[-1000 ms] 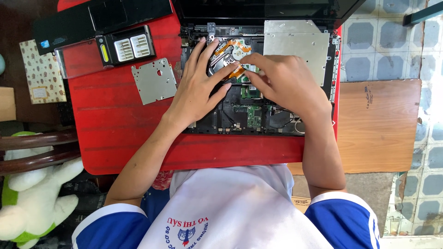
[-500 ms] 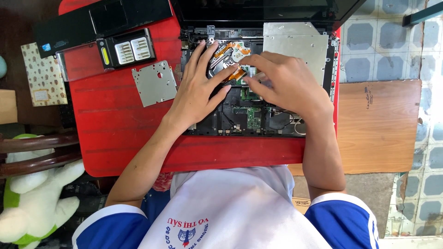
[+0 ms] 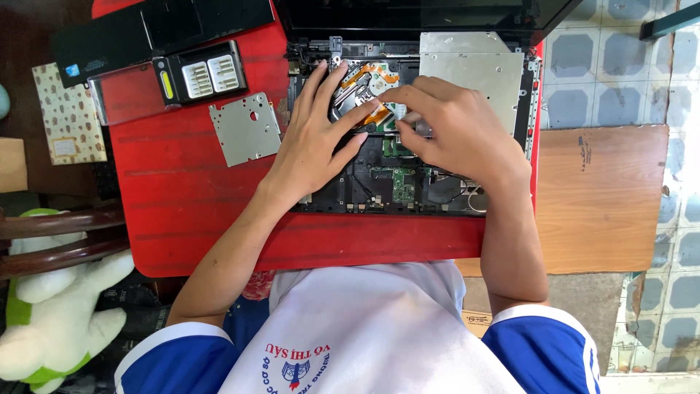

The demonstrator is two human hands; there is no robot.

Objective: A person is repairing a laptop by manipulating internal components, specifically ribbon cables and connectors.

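An opened black laptop chassis [image 3: 408,182] with its bottom cover off lies on a red table top [image 3: 182,197], and every place here is told from that chassis. Inside it, near the upper left corner, sits a round cooling fan with copper and orange parts [image 3: 368,80]. The left hand [image 3: 313,146] lies flat over the left part of the chassis with its fingers [image 3: 324,84] spread and stretched out, their tips resting on the fan's left edge and the thumb pointing at the fan's lower edge; it grips nothing. The right hand [image 3: 459,131] hovers over the middle of the chassis with its fingers [image 3: 397,95] curled and drawn together, the tips pinched at a small part just below and right of the fan; what they hold cannot be told. The fan thus lies between the two sets of fingertips. A silver rectangular metal drive [image 3: 474,66] fills the upper right of the chassis. Just left of the chassis lies a flat grey metal plate [image 3: 244,128], and above that plate an open black case of screwdriver bits [image 3: 200,73].
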